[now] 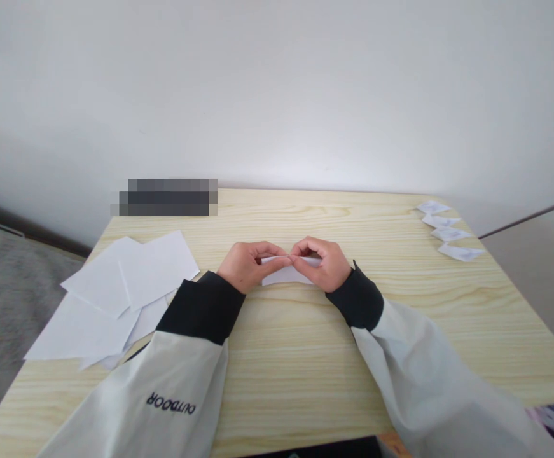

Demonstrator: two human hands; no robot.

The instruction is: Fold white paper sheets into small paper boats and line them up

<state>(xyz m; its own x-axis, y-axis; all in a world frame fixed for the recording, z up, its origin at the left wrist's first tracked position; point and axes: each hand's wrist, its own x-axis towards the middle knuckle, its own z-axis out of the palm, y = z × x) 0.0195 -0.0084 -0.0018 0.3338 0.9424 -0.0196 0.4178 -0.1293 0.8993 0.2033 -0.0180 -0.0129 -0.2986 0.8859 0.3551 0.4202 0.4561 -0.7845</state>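
Observation:
A small folded piece of white paper (287,274) lies at the middle of the light wooden table (305,356). My left hand (248,264) and my right hand (322,262) meet above it, fingertips pinched on its upper edge. Both hands are closed on the paper, thumbs and forefingers nearly touching each other at the centre. Part of the paper is hidden under my fingers. Both arms wear pale sleeves with black cuffs.
A loose pile of white paper sheets (119,292) lies on the table's left side, overhanging the edge. Several small folded paper pieces (448,232) sit in a row at the far right corner. A white wall stands behind the table.

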